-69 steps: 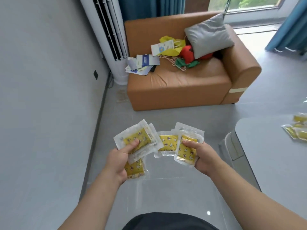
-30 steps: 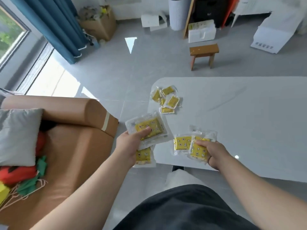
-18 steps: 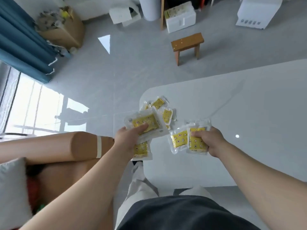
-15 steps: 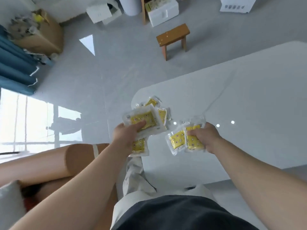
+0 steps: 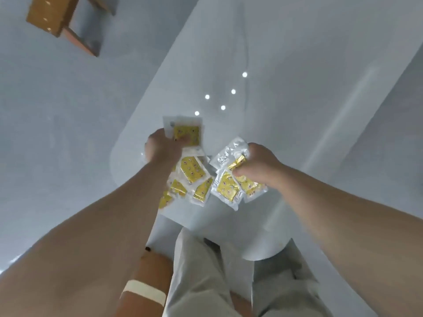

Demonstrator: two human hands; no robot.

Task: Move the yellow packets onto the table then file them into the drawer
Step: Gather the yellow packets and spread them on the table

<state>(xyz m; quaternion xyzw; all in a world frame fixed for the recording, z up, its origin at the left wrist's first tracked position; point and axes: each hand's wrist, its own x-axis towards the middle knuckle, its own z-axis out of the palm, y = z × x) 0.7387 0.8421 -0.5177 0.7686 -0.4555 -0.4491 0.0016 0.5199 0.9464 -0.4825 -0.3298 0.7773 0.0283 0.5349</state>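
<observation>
My left hand (image 5: 163, 147) grips a stack of clear-wrapped yellow packets (image 5: 186, 133) over the near corner of the pale grey table (image 5: 297, 99). My right hand (image 5: 258, 165) pinches a second bunch of yellow packets (image 5: 229, 186), which hang low over the tabletop. Between and below my hands, several more yellow packets (image 5: 192, 173) lie in a loose pile at the table's corner. My left forearm hides part of that pile. No drawer is in view.
A small wooden stool (image 5: 66, 24) stands on the grey floor at the top left. The brown sofa arm (image 5: 146, 284) with a strip of tape is close by my legs, below the table's corner. The table's round base (image 5: 263, 250) shows by my knees.
I have stepped up to the table and tilted my view down. Both hands have moved forward with their packets and are over the pile at the table's corner.
</observation>
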